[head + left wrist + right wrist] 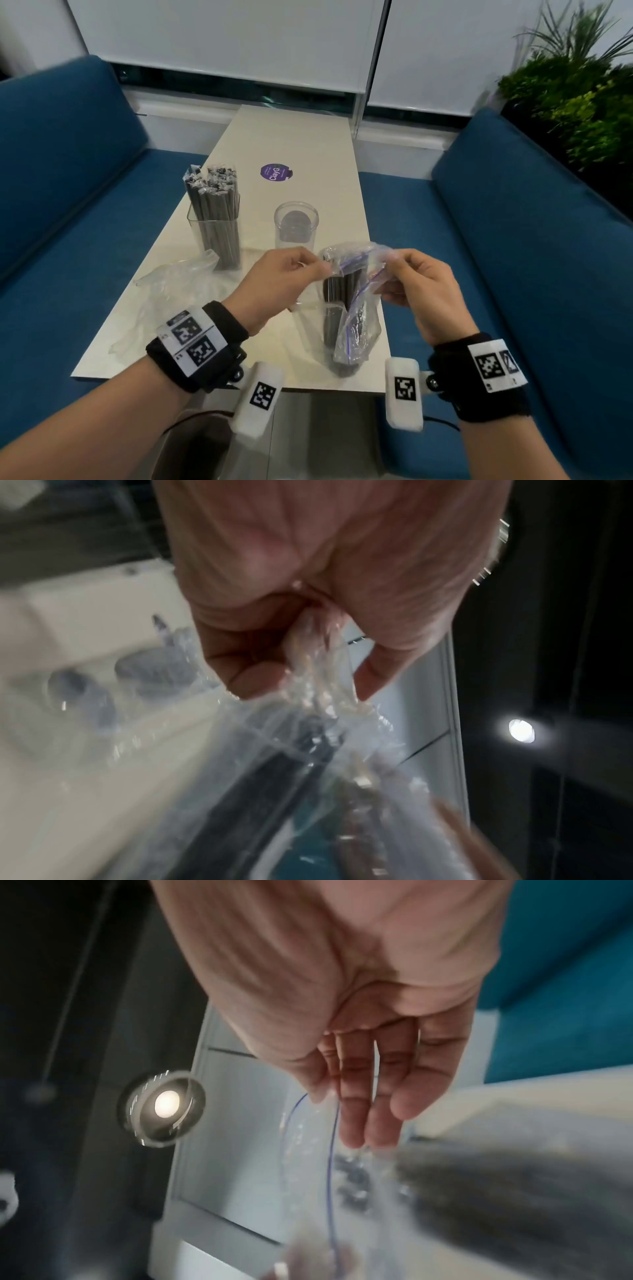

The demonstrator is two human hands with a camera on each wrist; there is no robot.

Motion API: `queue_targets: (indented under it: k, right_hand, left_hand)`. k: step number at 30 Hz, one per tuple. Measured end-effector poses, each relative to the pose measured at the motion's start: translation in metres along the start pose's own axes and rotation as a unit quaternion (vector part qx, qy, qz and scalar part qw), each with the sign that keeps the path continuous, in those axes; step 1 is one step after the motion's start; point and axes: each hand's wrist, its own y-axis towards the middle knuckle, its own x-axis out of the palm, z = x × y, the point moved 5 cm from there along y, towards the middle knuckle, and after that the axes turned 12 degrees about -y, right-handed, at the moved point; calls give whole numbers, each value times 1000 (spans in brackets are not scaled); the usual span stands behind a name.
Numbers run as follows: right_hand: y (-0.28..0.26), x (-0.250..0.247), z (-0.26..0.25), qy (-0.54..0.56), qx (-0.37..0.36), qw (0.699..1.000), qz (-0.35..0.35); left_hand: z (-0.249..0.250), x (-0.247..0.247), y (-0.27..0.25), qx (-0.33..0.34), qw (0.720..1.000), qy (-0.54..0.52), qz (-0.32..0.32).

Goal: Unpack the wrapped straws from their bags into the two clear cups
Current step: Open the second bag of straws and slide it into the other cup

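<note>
Both hands hold a clear zip bag (356,329) of dark grey wrapped straws (337,291) upright over the table's near edge. My left hand (322,270) pinches the left lip of the bag's mouth; in the left wrist view its curled fingers (308,653) bunch the plastic (308,750). My right hand (390,270) pinches the right lip by the purple zip line (330,1150), thumb against nearly straight fingers (352,1118). The mouth is spread apart between them. A square clear cup (214,233) packed with wrapped straws stands at the left. An empty round clear cup (296,226) stands just beyond the bag.
An empty crumpled clear bag (171,284) lies on the cream table (291,144) at the left front. A purple sticker (275,173) marks the table's middle. Blue benches (531,240) flank both sides. Plants (575,102) stand at the far right.
</note>
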Motion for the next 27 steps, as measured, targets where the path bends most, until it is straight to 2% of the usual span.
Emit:
queue_targets:
  k: [2, 3, 5, 8, 11, 13, 15, 17, 21, 24, 27]
  right_hand:
    - [-4, 12, -7, 92, -4, 995, -41]
    - [-6, 16, -8, 102, -15, 993, -55]
    - [-6, 19, -6, 77, -30, 994, -69]
    - [-7, 18, -5, 4, -38, 998, -46]
    - [-7, 17, -12, -69, -59, 996, 7]
    - [-8, 20, -17, -72, -67, 995, 10]
    - [-8, 25, -22, -87, -86, 992, 10]
    - [-8, 28, -25, -132, -106, 985, 22]
    - [-6, 32, -20, -147, -114, 982, 44]
    - [-4, 37, -14, -170, -100, 980, 31]
    - [-7, 45, -11, -132, -81, 988, 22]
  left_hand:
    - [-1, -1, 0, 36, 998, 41, 13]
    - [-2, -4, 1, 41, 998, 44, 29]
    - [-1, -6, 1, 25, 998, 0, 51]
    - [2, -5, -2, 5, 997, -71, 18]
    - [7, -2, -6, 33, 999, 27, -33]
    - [7, -5, -4, 65, 997, 47, -6]
    - [4, -12, 0, 64, 997, 7, 46]
    - [-2, -15, 5, 31, 995, -60, 67]
    - [-7, -13, 6, -8, 993, -105, 56]
    - [-11, -12, 5, -6, 990, -139, 36]
    - [-11, -10, 7, 5, 983, -181, 30]
